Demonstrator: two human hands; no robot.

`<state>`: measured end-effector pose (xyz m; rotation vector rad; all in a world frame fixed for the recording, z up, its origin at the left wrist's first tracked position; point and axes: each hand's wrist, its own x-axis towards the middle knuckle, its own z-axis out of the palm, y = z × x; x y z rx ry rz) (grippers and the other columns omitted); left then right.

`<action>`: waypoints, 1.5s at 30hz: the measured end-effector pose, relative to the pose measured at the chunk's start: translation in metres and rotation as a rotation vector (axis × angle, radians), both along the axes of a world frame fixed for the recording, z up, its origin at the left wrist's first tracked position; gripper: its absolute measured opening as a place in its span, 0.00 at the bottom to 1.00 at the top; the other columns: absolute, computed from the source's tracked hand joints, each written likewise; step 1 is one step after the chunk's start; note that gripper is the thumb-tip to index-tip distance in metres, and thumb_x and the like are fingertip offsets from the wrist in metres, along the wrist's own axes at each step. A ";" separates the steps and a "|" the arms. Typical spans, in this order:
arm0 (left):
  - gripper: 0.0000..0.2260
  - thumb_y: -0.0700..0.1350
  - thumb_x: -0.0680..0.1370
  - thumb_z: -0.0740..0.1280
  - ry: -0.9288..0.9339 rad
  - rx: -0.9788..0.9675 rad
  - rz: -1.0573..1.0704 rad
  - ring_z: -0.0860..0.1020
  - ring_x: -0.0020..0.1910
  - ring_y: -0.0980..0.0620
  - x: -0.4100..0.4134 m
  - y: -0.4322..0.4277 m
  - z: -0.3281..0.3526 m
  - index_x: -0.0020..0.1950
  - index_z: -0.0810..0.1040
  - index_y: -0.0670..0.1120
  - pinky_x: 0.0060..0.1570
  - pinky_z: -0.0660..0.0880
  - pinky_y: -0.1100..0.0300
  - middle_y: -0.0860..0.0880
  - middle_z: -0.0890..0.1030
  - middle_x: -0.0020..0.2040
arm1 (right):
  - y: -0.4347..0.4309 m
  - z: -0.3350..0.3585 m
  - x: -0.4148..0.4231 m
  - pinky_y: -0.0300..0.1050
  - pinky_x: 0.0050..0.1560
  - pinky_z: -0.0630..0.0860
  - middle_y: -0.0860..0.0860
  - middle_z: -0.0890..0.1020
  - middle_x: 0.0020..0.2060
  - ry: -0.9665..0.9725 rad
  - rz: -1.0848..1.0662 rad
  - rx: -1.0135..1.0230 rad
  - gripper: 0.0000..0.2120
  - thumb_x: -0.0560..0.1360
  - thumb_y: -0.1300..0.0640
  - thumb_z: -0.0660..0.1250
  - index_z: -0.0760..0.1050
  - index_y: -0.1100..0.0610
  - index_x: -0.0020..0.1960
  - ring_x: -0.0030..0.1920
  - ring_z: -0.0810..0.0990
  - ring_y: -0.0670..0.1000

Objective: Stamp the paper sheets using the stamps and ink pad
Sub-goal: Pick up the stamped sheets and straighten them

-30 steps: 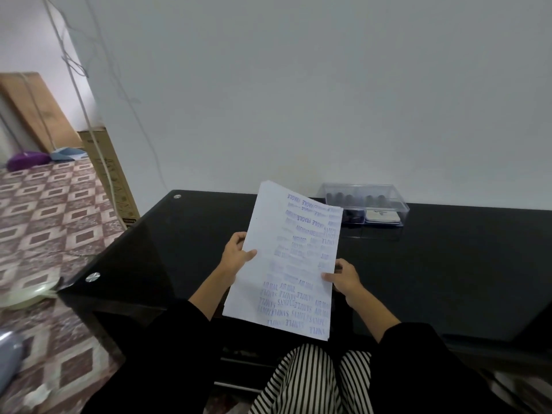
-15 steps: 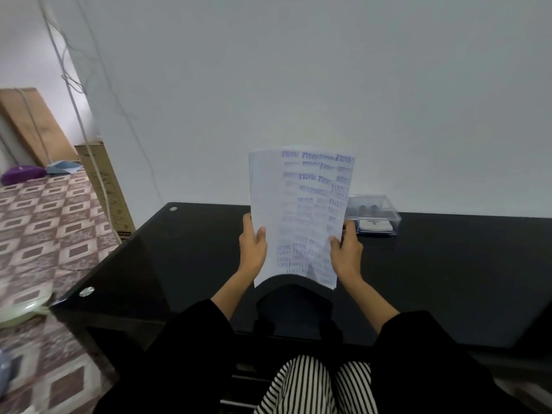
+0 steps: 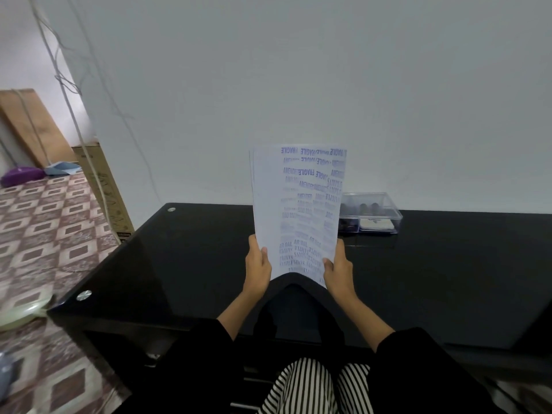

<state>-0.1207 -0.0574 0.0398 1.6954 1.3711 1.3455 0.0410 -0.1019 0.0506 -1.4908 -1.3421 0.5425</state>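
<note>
Head view: thin stack of white paper sheets (image 3: pixel 268 210) held upright over the near middle of the glossy black glass table (image 3: pixel 179 264), bottom edge arched.
Hands: left hand (image 3: pixel 257 268) and right hand (image 3: pixel 339 271) pinch its lower side edges, thumbs in front.
Handling: light and floppy; the sheets will likely slide, so grip both sides.
Looks: crowded purple prints (FRAGILE, AIR MAIL, SAMPLE).

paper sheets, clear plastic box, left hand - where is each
paper sheets (image 3: pixel 268 204): head view, blank left margin of the front sheet.
clear plastic box (image 3: pixel 385 204): head view, its lid near the right end.
left hand (image 3: pixel 257 270): head view, back of the hand.
</note>
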 end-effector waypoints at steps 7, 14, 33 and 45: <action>0.11 0.37 0.82 0.51 -0.038 0.044 0.030 0.74 0.51 0.52 0.004 -0.006 -0.008 0.64 0.61 0.39 0.44 0.71 0.66 0.47 0.73 0.56 | -0.001 -0.006 0.001 0.33 0.42 0.71 0.56 0.75 0.57 0.001 0.029 0.012 0.19 0.78 0.71 0.54 0.60 0.62 0.68 0.51 0.73 0.49; 0.09 0.36 0.82 0.51 -0.045 -0.018 -0.017 0.75 0.50 0.57 0.000 -0.022 -0.050 0.62 0.60 0.43 0.42 0.75 0.70 0.48 0.73 0.55 | -0.013 -0.042 0.010 0.35 0.43 0.74 0.50 0.73 0.53 0.005 0.029 -0.080 0.19 0.78 0.69 0.55 0.59 0.60 0.68 0.49 0.75 0.49; 0.11 0.34 0.81 0.52 -0.007 -0.100 0.263 0.72 0.46 0.51 -0.028 0.067 -0.014 0.63 0.66 0.37 0.39 0.68 0.63 0.45 0.73 0.51 | 0.087 -0.012 0.008 0.39 0.53 0.72 0.57 0.75 0.57 -0.008 -0.041 -0.109 0.13 0.77 0.68 0.59 0.70 0.63 0.61 0.54 0.73 0.49; 0.13 0.33 0.80 0.52 0.097 -0.280 0.197 0.71 0.49 0.50 -0.014 0.137 -0.035 0.63 0.69 0.35 0.45 0.66 0.59 0.38 0.75 0.56 | 0.144 -0.052 0.025 0.38 0.44 0.67 0.57 0.73 0.54 -0.224 -0.052 -0.272 0.14 0.77 0.67 0.59 0.72 0.59 0.61 0.46 0.71 0.48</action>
